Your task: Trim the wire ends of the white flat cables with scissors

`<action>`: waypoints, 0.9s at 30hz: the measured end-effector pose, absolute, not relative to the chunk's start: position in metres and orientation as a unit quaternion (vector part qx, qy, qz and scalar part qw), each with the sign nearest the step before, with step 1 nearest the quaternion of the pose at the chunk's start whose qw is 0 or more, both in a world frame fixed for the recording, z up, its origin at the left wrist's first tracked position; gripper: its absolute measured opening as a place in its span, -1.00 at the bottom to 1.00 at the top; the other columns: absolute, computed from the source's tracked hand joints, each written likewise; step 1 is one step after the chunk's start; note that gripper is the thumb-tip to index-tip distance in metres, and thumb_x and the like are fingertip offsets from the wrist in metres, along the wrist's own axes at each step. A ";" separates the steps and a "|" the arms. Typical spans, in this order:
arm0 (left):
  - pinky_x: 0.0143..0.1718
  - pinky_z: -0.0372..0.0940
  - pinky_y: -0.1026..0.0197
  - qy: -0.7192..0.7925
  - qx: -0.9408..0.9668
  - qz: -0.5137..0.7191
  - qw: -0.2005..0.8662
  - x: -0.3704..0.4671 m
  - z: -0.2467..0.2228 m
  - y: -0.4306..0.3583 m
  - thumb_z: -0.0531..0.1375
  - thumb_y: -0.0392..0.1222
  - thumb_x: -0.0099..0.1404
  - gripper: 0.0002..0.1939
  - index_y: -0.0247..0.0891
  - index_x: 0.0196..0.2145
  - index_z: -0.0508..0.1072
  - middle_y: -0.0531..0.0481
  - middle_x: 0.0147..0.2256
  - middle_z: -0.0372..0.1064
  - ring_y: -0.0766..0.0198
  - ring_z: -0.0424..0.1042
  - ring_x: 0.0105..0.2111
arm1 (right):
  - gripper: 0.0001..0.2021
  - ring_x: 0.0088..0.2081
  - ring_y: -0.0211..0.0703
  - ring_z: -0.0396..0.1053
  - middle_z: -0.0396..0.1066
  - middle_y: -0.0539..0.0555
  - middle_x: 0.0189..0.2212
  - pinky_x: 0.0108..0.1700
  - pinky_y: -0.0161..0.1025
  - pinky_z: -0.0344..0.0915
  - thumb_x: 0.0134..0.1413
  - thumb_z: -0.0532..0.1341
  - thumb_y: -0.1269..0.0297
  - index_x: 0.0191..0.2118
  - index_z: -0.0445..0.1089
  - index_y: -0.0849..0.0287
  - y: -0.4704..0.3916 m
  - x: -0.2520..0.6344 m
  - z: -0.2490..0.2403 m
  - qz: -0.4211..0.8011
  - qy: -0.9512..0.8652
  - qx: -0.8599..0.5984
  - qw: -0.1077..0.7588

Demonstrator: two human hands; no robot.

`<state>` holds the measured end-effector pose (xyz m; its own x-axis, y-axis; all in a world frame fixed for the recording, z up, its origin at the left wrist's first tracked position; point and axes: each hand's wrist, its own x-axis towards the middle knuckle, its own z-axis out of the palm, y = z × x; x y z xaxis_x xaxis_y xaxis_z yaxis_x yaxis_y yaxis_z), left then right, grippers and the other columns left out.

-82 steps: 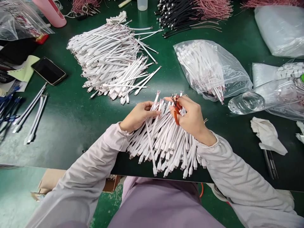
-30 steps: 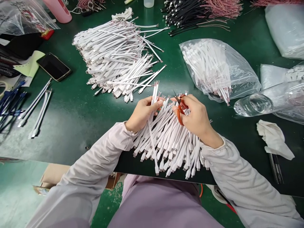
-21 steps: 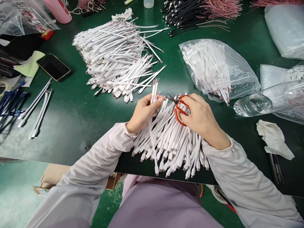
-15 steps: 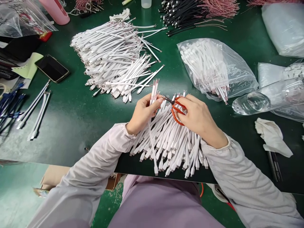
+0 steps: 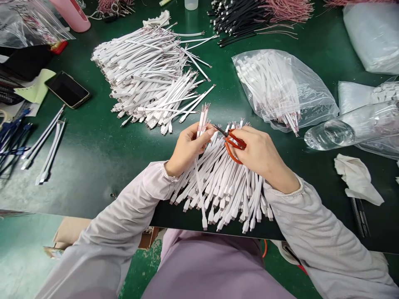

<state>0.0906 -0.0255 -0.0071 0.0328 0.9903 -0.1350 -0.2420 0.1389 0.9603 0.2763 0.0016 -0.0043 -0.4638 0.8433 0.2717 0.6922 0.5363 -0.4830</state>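
Note:
Several white cables (image 5: 200,187) are pinched in my left hand (image 5: 189,147), their thin pinkish wire ends standing up above the fingers. My right hand (image 5: 260,153) is closed on red-handled scissors (image 5: 233,145). The blades point left, their tips close to my left thumb and the wire ends. Under and between both hands a fanned heap of white cables (image 5: 230,187) lies at the table's front edge, connectors towards me. A larger pile of white cables (image 5: 146,70) lies beyond, to the left.
On the green table (image 5: 90,153) are a phone (image 5: 67,89), a pink bottle (image 5: 71,14), a bag of white cables (image 5: 280,89), a clear bottle (image 5: 352,126), black cables (image 5: 238,18) and a crumpled cloth (image 5: 358,178). Blue cables (image 5: 14,141) lie at the far left.
The handles of the scissors have come closer together in my right hand, and the blades have shifted slightly. My left hand and its cables have hardly moved.

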 end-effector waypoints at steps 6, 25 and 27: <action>-0.60 0.00 0.38 0.465 0.403 0.518 0.594 0.091 -0.008 -0.025 0.31 -0.15 0.23 -0.86 -0.24 -0.37 0.45 0.13 -0.54 0.12 0.45 0.13 -0.56 | -0.84 -0.52 -0.25 0.16 0.25 -0.01 -0.52 -0.44 -0.27 0.03 0.01 0.19 0.50 -0.51 0.29 0.15 0.003 0.277 -0.007 0.157 -0.846 -0.450 0.238; -0.53 0.16 0.31 0.453 0.287 0.452 0.713 0.077 -0.012 -0.017 0.25 -0.20 0.30 -0.80 -0.26 -0.15 0.59 0.11 -0.58 0.22 0.43 0.14 -0.61 | -0.67 -0.42 -0.15 0.18 0.21 0.03 -0.51 -0.36 -0.18 0.22 0.17 0.24 0.13 -0.54 0.19 0.11 -0.026 0.242 -0.023 0.175 -0.886 -0.279 0.327; -0.54 0.14 0.31 0.448 0.271 0.445 0.727 0.077 -0.012 -0.017 0.24 -0.20 0.31 -0.79 -0.27 -0.13 0.59 0.12 -0.61 0.22 0.43 0.14 -0.62 | -0.64 -0.39 -0.12 0.16 0.20 0.05 -0.50 -0.30 -0.13 0.25 0.13 0.27 0.09 -0.55 0.17 0.10 -0.034 0.232 -0.030 0.173 -0.895 -0.270 0.309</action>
